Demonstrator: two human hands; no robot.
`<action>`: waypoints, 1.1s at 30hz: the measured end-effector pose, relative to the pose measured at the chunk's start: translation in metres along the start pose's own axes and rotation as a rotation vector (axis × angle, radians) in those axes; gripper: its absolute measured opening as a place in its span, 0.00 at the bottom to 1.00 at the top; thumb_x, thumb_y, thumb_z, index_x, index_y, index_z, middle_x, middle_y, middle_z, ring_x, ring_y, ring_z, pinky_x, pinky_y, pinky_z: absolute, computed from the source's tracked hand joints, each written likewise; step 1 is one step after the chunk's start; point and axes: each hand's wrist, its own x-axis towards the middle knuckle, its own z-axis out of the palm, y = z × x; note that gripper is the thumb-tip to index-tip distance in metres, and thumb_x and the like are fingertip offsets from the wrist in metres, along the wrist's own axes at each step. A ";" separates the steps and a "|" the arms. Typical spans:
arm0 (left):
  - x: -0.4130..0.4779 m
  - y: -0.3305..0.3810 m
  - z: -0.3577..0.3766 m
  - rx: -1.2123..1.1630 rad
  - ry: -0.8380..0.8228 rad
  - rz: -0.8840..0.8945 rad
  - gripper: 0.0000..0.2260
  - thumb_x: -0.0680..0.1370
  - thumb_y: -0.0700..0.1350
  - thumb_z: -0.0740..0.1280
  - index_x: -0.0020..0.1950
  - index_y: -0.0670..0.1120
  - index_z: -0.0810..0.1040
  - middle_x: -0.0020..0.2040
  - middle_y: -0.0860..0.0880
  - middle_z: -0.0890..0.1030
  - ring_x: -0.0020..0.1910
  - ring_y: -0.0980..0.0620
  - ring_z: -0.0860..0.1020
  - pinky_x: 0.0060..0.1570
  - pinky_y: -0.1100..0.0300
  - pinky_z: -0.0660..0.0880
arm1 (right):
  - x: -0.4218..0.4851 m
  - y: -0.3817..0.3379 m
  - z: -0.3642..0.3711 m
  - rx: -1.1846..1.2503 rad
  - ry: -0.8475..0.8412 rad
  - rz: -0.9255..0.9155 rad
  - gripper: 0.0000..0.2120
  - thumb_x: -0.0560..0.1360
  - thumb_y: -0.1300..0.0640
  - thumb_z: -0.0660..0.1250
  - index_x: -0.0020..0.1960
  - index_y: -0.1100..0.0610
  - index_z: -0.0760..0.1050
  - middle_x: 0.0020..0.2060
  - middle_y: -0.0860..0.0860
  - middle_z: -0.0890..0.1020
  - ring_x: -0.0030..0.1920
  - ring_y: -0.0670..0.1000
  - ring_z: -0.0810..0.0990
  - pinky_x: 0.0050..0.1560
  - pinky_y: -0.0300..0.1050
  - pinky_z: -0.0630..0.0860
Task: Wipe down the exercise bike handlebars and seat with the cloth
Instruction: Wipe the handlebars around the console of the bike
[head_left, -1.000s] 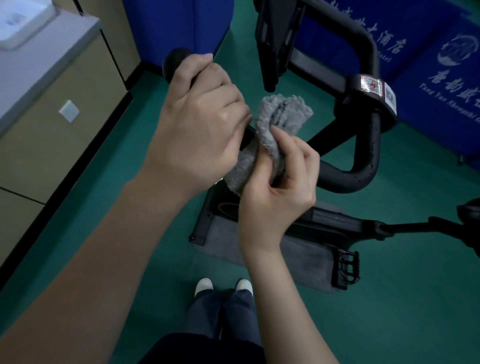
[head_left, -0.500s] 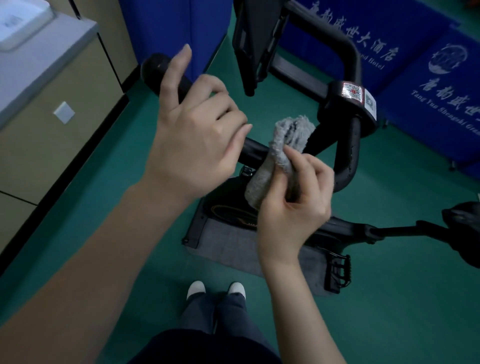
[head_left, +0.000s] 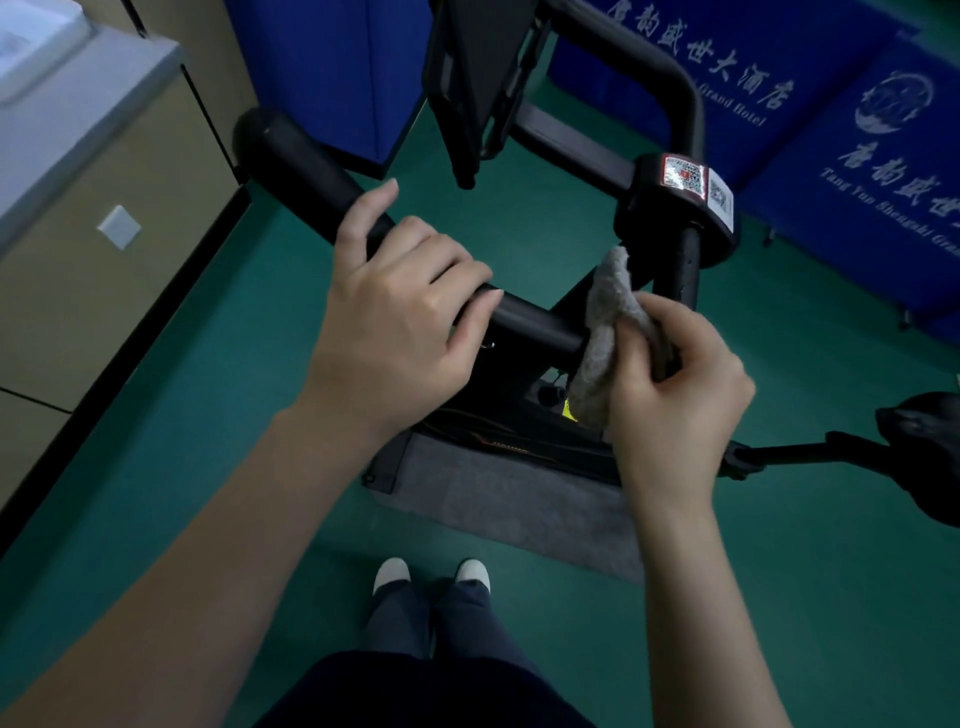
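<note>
The cloth (head_left: 605, 332), a grey, fluffy rag, sits just right of the frame's centre, bunched in the right hand (head_left: 670, 384), whose fingers and thumb curl round it and press it against the black bar of the handlebars (head_left: 301, 161) where that bar runs in toward the bike's central post. One corner of the cloth stands up above the fingers and a loose tail hangs below the palm. Whether the fabric goes all the way round the tube is hard to say, since the hand hides the far side. The left hand (head_left: 400, 312), at centre frame, lies over the same bar further up and to the left, fingers curved over the top and the thumb pointing along the padded grip toward the upper left, apparently steadying the bike. The cloth looks light, soft and limp, so it should fold to any curve but will slide off a round tube unless it is gathered and squeezed. Holding it by the bunched middle, as here, gives firmer pressure than a pinch at an edge. The handlebars look rigid and fixed, with a foam-like grip that gives good purchase. The seat (head_left: 924, 447), dark and partly cut off at the right edge, looks untouched and well apart from both hands, so that part of the job probably remains.
</note>
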 end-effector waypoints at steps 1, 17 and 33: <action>0.000 0.000 0.000 -0.002 -0.005 -0.002 0.09 0.79 0.47 0.64 0.46 0.45 0.83 0.42 0.50 0.82 0.46 0.48 0.79 0.71 0.52 0.53 | 0.003 -0.003 0.001 -0.011 -0.047 -0.004 0.08 0.74 0.65 0.66 0.50 0.59 0.82 0.42 0.51 0.84 0.43 0.49 0.80 0.45 0.31 0.69; 0.000 0.001 -0.001 -0.012 -0.011 -0.007 0.10 0.79 0.46 0.64 0.46 0.44 0.82 0.42 0.50 0.82 0.46 0.48 0.78 0.71 0.53 0.52 | 0.093 -0.015 0.025 -0.132 -0.993 -0.091 0.10 0.76 0.59 0.67 0.37 0.49 0.77 0.34 0.46 0.80 0.37 0.43 0.76 0.42 0.42 0.73; 0.000 0.001 -0.002 -0.009 -0.016 -0.016 0.09 0.79 0.46 0.63 0.45 0.45 0.82 0.42 0.51 0.81 0.46 0.48 0.78 0.71 0.52 0.52 | 0.117 -0.008 0.044 0.065 -1.503 -0.014 0.08 0.78 0.66 0.63 0.53 0.66 0.79 0.50 0.62 0.83 0.52 0.59 0.82 0.60 0.55 0.76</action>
